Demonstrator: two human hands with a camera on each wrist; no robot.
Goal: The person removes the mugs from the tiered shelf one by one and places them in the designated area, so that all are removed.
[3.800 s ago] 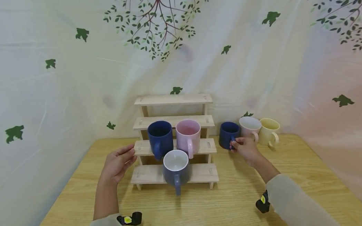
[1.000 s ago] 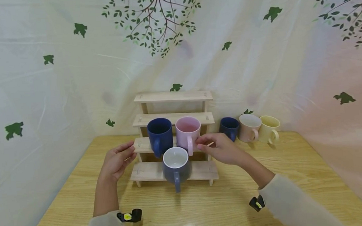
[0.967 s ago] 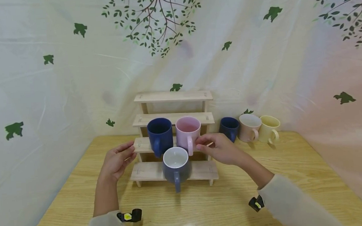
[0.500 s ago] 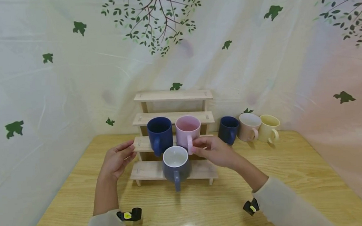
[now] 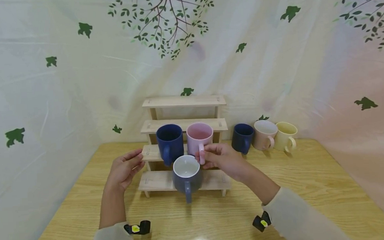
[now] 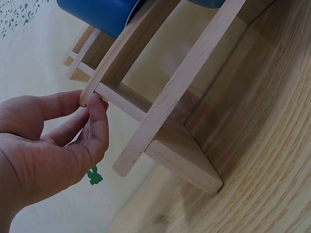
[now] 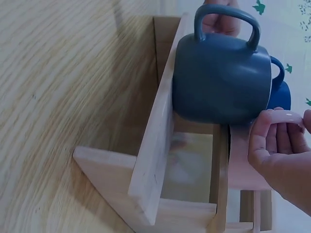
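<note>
A pink mug (image 5: 196,136) stands beside a dark blue mug (image 5: 169,141) on the second step from the bottom of a wooden stand (image 5: 149,181). My right hand (image 5: 224,160) grips the pink mug's handle, also visible in the right wrist view, where the hand (image 7: 284,150) curls round it. On the lowest step is a grey-blue mug (image 5: 186,182) with a white inside, its handle toward me. My left hand (image 5: 124,172) pinches the left end of the second step; the left wrist view shows the hand's (image 6: 58,141) thumb and finger on the board's edge.
At the back right of the wooden table (image 5: 172,227), another dark blue mug (image 5: 241,141), a pale pink mug with a white inside (image 5: 261,139) and a yellow mug (image 5: 282,140) stand in a row. A patterned cloth (image 5: 110,77) hangs behind.
My right hand has moved left from the dark blue mug at the back right to the pink mug, and its fingers have taken hold of the handle. The left hand has stayed in place.
</note>
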